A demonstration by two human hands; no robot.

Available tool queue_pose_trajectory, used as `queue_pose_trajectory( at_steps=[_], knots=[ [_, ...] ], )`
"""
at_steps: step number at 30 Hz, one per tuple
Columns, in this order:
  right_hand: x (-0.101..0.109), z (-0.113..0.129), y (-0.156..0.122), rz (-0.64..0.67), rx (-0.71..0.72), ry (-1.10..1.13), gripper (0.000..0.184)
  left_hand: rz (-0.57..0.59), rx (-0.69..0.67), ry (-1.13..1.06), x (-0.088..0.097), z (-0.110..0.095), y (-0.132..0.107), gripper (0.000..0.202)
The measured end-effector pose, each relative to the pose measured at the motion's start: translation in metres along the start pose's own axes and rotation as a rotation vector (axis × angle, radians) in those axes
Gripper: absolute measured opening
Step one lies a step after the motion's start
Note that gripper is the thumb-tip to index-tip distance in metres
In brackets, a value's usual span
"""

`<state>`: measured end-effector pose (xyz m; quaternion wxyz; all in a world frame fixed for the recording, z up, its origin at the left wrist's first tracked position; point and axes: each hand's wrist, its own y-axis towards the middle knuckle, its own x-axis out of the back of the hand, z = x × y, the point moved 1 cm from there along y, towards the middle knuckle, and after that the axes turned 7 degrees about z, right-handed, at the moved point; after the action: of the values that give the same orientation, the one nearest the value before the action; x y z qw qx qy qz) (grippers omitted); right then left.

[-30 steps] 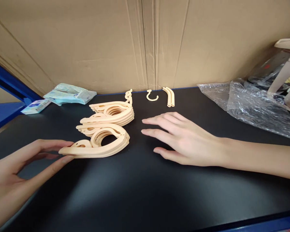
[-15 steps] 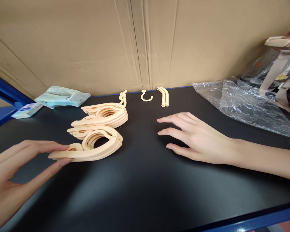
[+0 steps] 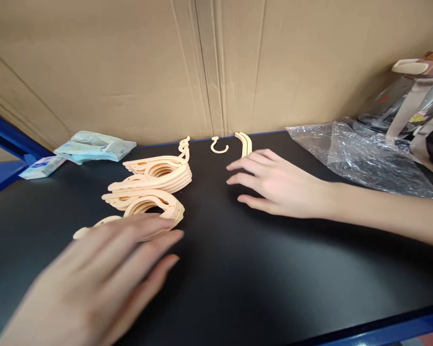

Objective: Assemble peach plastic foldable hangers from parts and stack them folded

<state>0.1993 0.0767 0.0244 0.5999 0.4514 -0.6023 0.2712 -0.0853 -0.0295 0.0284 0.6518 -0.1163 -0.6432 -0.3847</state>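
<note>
Two stacks of cream plastic hanger pieces lie on the black tabletop [image 3: 260, 269]: a nearer stack [image 3: 144, 204] and a farther stack [image 3: 160, 170]. My left hand [image 3: 104, 278] reaches over the nearer stack, fingers stretched out flat, holding nothing, slightly blurred. My right hand [image 3: 274, 185] hovers open over the table, its fingers spread and pointing left, just below two curved cream rods [image 3: 246, 141]. A small cream hook [image 3: 218, 145] lies beside the rods near the back edge.
A cardboard wall [image 3: 216, 62] closes the back. Pale blue packets [image 3: 94, 146] and a small white pack [image 3: 43, 166] lie at the back left. Crumpled clear plastic film [image 3: 361, 156] and a glass kettle [image 3: 411, 101] sit at the right. A blue edge [image 3: 382, 331] runs along the table front.
My left hand has left the end of the nearer stack and swung forward and right over it. My right hand has moved back, toward the curved rods.
</note>
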Motion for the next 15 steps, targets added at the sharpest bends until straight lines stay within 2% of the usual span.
queue_pose_trajectory(
  at_steps=[2,3,6,7,11,15],
  knots=[
    [-0.003,-0.013,0.020,0.017,0.021,-0.042,0.030,0.010,-0.199,0.010,-0.009,-0.019,0.022,0.025],
    [-0.005,-0.019,0.031,0.023,0.041,-0.067,0.032,0.059,-0.242,-0.021,-0.014,-0.026,0.033,0.026],
    [-0.014,-0.036,0.069,0.023,0.068,-0.127,0.034,0.092,-0.318,-0.126,-0.028,-0.040,0.059,0.032],
    [-0.017,-0.040,0.081,0.040,0.091,-0.138,0.041,0.139,-0.344,-0.144,-0.031,-0.043,0.064,0.033],
    [-0.029,-0.050,0.121,0.088,0.141,-0.144,0.059,0.210,-0.363,-0.237,-0.039,-0.045,0.073,0.032],
    [-0.037,-0.053,0.141,0.134,0.118,-0.164,0.067,0.206,-0.324,-0.348,-0.042,-0.042,0.069,0.031]
  ],
)
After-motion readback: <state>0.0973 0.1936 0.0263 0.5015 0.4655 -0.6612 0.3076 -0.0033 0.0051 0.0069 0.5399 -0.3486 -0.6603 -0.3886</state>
